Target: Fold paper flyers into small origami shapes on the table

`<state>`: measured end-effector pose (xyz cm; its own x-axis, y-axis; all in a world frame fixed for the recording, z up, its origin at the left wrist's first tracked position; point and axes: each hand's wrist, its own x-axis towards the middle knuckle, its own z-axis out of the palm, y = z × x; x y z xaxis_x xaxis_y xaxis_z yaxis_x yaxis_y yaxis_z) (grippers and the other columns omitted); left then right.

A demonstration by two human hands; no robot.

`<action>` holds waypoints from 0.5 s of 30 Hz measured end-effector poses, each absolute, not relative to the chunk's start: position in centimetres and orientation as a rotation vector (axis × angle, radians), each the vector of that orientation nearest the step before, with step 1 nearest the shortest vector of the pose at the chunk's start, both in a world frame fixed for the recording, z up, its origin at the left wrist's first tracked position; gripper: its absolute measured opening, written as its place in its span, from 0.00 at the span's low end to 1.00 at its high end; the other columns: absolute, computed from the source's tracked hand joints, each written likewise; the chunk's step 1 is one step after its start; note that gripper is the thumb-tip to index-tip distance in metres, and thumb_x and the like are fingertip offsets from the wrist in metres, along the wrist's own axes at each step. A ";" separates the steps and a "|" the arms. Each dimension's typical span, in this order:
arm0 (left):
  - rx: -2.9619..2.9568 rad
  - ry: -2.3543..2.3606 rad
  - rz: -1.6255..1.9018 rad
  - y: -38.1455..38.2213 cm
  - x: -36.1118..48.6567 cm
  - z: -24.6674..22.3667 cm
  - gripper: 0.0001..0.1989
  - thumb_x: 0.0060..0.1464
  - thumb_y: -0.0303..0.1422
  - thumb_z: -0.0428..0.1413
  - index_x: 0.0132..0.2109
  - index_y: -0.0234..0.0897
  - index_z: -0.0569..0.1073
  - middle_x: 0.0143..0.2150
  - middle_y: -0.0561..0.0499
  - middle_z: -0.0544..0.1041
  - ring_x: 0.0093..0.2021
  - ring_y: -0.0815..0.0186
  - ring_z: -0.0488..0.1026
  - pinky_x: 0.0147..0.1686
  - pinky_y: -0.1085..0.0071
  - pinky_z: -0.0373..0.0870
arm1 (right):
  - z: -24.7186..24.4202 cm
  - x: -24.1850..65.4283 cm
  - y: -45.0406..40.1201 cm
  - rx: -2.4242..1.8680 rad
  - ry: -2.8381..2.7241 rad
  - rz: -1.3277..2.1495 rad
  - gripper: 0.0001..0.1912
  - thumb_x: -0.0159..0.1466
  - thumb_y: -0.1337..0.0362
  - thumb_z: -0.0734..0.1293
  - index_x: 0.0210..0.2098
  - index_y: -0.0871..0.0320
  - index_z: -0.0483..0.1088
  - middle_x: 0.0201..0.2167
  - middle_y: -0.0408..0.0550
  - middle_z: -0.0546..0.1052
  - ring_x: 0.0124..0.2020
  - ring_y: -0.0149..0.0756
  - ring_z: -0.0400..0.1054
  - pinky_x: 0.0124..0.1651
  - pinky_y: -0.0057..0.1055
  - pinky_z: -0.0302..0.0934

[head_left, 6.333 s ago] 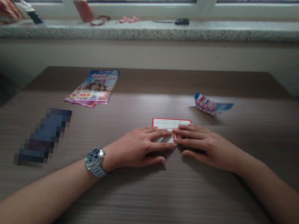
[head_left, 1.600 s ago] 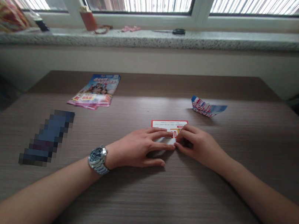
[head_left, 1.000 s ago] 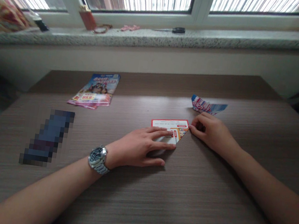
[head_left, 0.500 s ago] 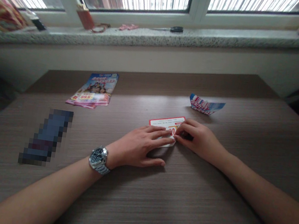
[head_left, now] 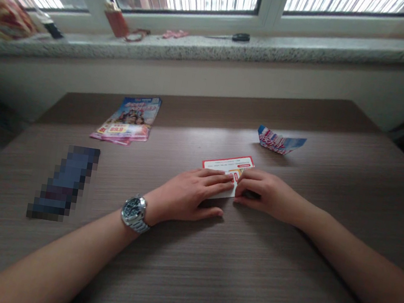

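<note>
A white printed flyer [head_left: 219,164] with a red border lies on the table in front of me. My left hand [head_left: 191,195] rests flat across its lower left part, fingers stretched out and thumb apart, with a metal watch on the wrist. At the flyer's right edge, my right hand [head_left: 267,194] is closed in a pinch, thumb and fingers on the paper's near corner. The fingers hide some of that corner. Beyond my right hand, a folded blue and pink paper boat [head_left: 279,142] stands on the table.
A stack of colourful flyers [head_left: 129,118] lies at the back left of the wooden table [head_left: 168,278]. Nearer on the left is a dark, pixelated flat object [head_left: 64,181]. Along the stone windowsill [head_left: 279,44] sit a red item [head_left: 117,21] and a black-handled tool [head_left: 241,37].
My right hand has moved slightly down, toward me, along the flyer's right edge, uncovering more of its upper right corner. My left hand stays flat in place.
</note>
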<state>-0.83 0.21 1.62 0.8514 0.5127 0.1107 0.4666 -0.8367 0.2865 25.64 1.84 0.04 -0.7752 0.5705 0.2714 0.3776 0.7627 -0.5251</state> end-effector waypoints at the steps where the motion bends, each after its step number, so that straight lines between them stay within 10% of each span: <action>1: 2.785 0.748 0.264 0.2 -0.9 1.6 0.29 0.67 0.47 0.53 0.69 0.40 0.63 0.72 0.44 0.63 0.70 0.55 0.62 0.69 0.55 0.61 | 0.1 25.7 1.8 -0.701 -2.551 0.638 0.02 0.67 0.66 0.70 0.36 0.55 0.73 0.40 0.49 0.77 0.42 0.39 0.72 0.46 0.34 0.64; 15: 2.773 0.773 0.275 0.2 -0.9 1.5 0.30 0.66 0.47 0.54 0.69 0.40 0.62 0.72 0.43 0.63 0.70 0.54 0.62 0.68 0.54 0.62 | -0.4 25.4 2.0 -0.804 -2.471 0.628 0.03 0.68 0.65 0.68 0.36 0.55 0.73 0.37 0.48 0.76 0.39 0.39 0.72 0.42 0.33 0.65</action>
